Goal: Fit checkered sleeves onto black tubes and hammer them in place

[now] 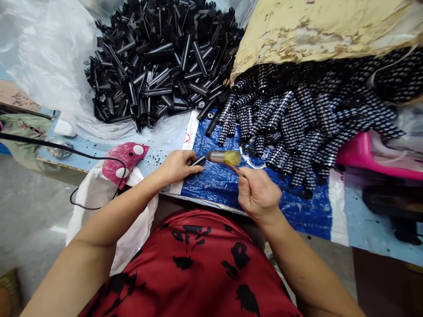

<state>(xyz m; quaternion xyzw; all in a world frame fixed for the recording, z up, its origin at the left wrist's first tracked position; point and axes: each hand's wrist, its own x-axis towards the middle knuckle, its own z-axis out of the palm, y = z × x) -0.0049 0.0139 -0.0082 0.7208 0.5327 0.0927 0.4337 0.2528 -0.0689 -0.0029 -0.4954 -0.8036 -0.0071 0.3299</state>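
Note:
My left hand (180, 166) grips a short black tube (198, 161) over the edge of the blue sheet (211, 180). The fist of my right hand (259, 192) is wrapped round the handle of a hammer (220, 156), which has a metal end and a yellow end. The metal end points at the tube, with a small gap between them. Behind my left hand rises a large pile of plain black tubes (161, 90). Many black pieces with white checks (291, 119) lie beyond my right hand.
A pink pouch (114, 165) and a white bag (139, 215) are at the left, with a black cord (66, 150) across. Yellow worn sacking (307, 26) covers the back right. A pink basket (360, 154) stands at the right.

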